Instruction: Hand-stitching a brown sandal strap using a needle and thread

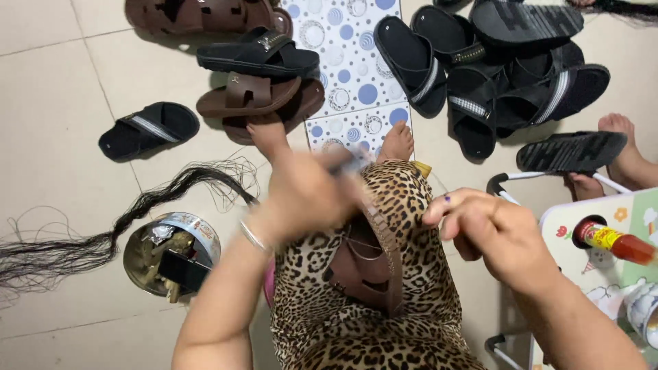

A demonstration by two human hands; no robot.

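A brown sandal [367, 264] lies sole-up on the person's lap, on leopard-print cloth [411, 205], below and between both hands. The left hand [301, 195] sits just above the sandal's toe end, blurred; its fingers seem curled around a thin tool whose tip shows at its right edge, but the blur makes the grip hard to read. A bangle [252, 236] circles that wrist. The right hand [490, 229] hangs just right of the sandal, fingers drawn together with thumb against forefinger as if pinching something fine; what it pinches is too small to tell.

Beyond the left hand, the person's two bare feet [397, 140] rest on the tiled floor at the edge of a dotted mat [349, 62]. Left of the left hand, an open tin [171, 253] holds odd bits, and a hank of black thread [103, 240] trails further left. Farther out from the left hand lie a stack of brown and black sandals [253, 82] and a lone black one [147, 129]. Beyond the right hand is a heap of black sandals [493, 68]. Right of the right hand, a small surface [603, 270] carries a red bottle [613, 241]; another person's feet [620, 154] show behind it.
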